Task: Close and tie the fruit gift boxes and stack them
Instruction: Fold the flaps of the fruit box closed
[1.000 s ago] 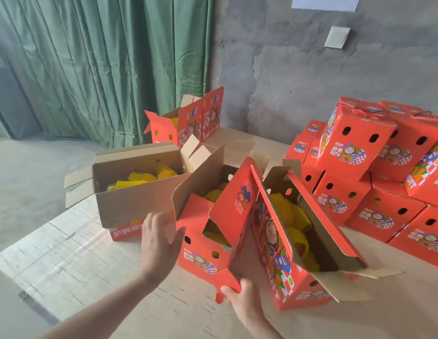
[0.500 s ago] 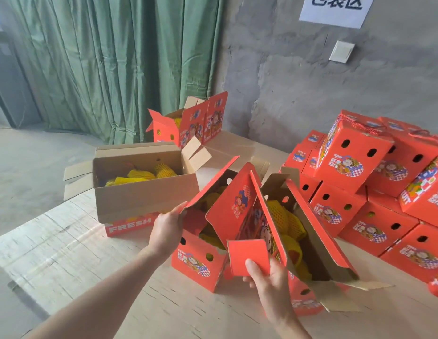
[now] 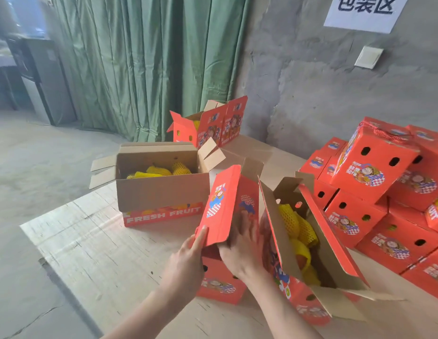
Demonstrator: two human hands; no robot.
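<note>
head view. a red box (image 3: 220,287) is seen standing upright on the table (image 3: 90,243), near the front edge, its holed, printed face turned toward the viewer. its flap (image 3: 225,204) is held steeply over the opening. the flap's long axis runs from the near lower edge up and away, leaning slightly right, and the printed side is turned left. the left hand (image 3: 186,263) is shown with straight fingers, the tips laid against the flap's lower left corner; nothing is gripped. the right hand (image 3: 242,248) is laid flat against the flap's right part, fingers straight and a little spread, though blurred at the tips. just beside the box on the right a second box (image 3: 308,311) is shown open, flaps spread, with yellow netted fruit (image 3: 296,226) inside. behind, a brown carton (image 3: 161,189) marked "fresh fruit" is seen open, its long side toward the viewer, with more fruit in it. a far box (image 3: 208,128) is seen open near the curtain (image 3: 139,69). closed boxes are piled in a stack (image 3: 374,167) at the right.
</note>
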